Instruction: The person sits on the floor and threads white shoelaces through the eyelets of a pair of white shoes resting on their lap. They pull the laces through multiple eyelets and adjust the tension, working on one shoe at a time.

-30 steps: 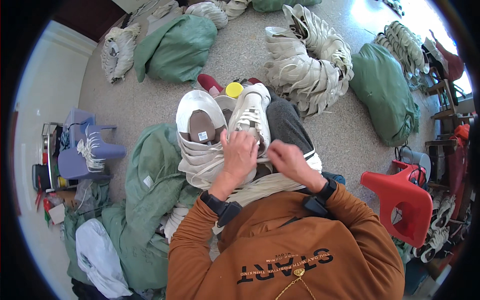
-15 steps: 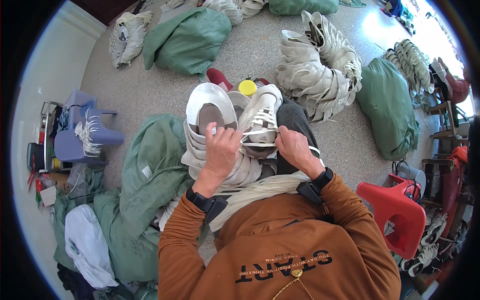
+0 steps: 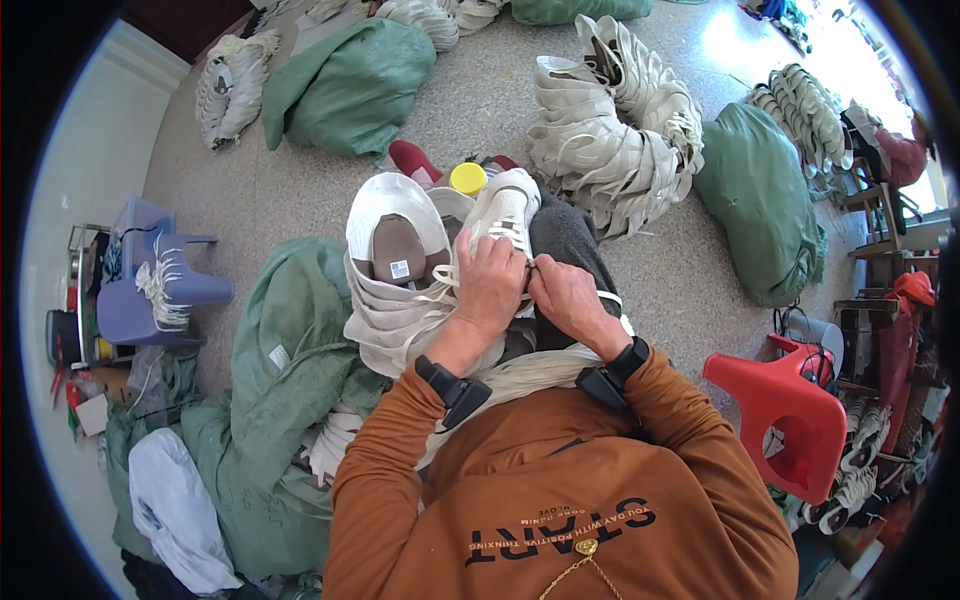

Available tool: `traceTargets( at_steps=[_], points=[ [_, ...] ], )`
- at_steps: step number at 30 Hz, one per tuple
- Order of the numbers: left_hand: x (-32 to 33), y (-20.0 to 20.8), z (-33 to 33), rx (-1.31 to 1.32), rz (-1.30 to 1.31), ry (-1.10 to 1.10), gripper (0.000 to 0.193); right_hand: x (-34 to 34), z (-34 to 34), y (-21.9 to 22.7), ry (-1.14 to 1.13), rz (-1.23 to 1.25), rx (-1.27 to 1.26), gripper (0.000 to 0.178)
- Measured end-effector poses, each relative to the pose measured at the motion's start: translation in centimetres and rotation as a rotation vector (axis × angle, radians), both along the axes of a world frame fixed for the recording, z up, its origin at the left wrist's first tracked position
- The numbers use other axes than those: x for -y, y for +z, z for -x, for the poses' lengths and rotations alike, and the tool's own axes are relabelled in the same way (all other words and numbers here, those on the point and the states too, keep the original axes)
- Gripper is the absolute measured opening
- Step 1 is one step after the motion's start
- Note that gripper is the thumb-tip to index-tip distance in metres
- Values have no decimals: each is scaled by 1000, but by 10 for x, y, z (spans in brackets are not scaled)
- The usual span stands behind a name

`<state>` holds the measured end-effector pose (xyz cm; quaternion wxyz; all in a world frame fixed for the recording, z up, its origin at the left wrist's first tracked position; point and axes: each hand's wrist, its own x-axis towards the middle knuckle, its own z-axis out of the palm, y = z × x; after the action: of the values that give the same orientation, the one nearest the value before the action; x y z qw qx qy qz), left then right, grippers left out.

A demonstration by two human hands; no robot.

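A white shoe upper [image 3: 503, 203] with partly threaded lacing lies across my lap, its toe pointing away from me. My left hand [image 3: 490, 285] bends over its lacing area, fingers closed on the white shoelace [image 3: 447, 273]. Close against it, my right hand [image 3: 573, 305] pinches the lace at the eyelets; the fingertips of both hands nearly touch and hide the exact grip. Left of this upper sits a nested stack of white shoe uppers [image 3: 375, 318], the top one showing a brown insole with a small label. A bundle of loose white laces [image 3: 530, 376] rests across my lap.
A yellow lid [image 3: 467, 179] shows beyond the shoe. Green sacks [image 3: 350, 85] and a curved row of white uppers [image 3: 610, 140] lie on the floor. A purple stool [image 3: 150, 285] holds laces at left; a red stool [image 3: 790, 400] stands at right. Another person [image 3: 905, 155] sits far right.
My left hand has moved right, off the stack and onto the shoe's lacing beside my right hand. The lace stretched between the hands has been drawn in. The whole view has shifted slightly.
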<state>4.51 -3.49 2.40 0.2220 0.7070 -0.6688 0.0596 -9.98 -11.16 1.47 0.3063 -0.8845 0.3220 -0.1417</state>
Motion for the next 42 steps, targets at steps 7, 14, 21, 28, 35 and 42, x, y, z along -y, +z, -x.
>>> traceTargets(
  at_steps=[7,14,21,28,35,42],
  points=[
    [8,0,-7,53,48,-96,4,-1,-1,-2,-5,9,24,16],
    [-13,48,-52,2,-38,-139,10,-1,6,5,-10,-109,30,25],
    [-36,109,-71,-899,-527,-131,19,8,61,46,234,-469,124,28],
    [-35,128,-69,-1240,-799,-109,25,-6,75,55,251,-578,133,23],
    [-43,144,-113,436,-513,-161,18,-20,71,37,344,-421,203,22],
    [-87,121,-169,426,-267,97,16,-8,85,49,298,-569,325,18]
  ],
)
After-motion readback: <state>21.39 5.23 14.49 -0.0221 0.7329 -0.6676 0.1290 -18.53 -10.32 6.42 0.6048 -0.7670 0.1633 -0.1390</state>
